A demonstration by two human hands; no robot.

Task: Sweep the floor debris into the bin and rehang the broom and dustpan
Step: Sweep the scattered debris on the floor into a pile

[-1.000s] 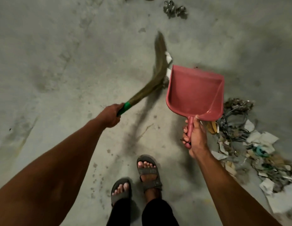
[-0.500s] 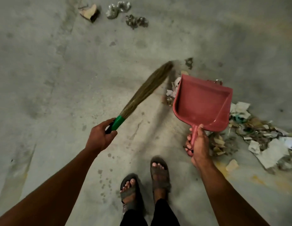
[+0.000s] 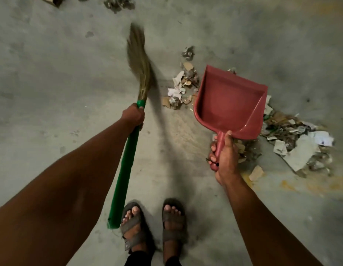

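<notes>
Head view
Left hand (image 3: 133,117): I've got my fingers wrapped round the broom (image 3: 128,150), high on its green handle; bristles blurred, pointing away from me.
Right hand (image 3: 225,156): clamped on the handle of the red dustpan (image 3: 230,100), pan empty.
Small debris pile (image 3: 181,89): just left of the pan.
Big debris pile (image 3: 297,143): on the concrete floor (image 3: 51,73), right of the pan.
Sandals (image 3: 153,225): mine, below.

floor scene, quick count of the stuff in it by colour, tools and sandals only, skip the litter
green: 1, the broom handle, held by the left hand
red: 1, the dustpan, held by the right hand
grey: 2, the sandals
total: 4
</notes>
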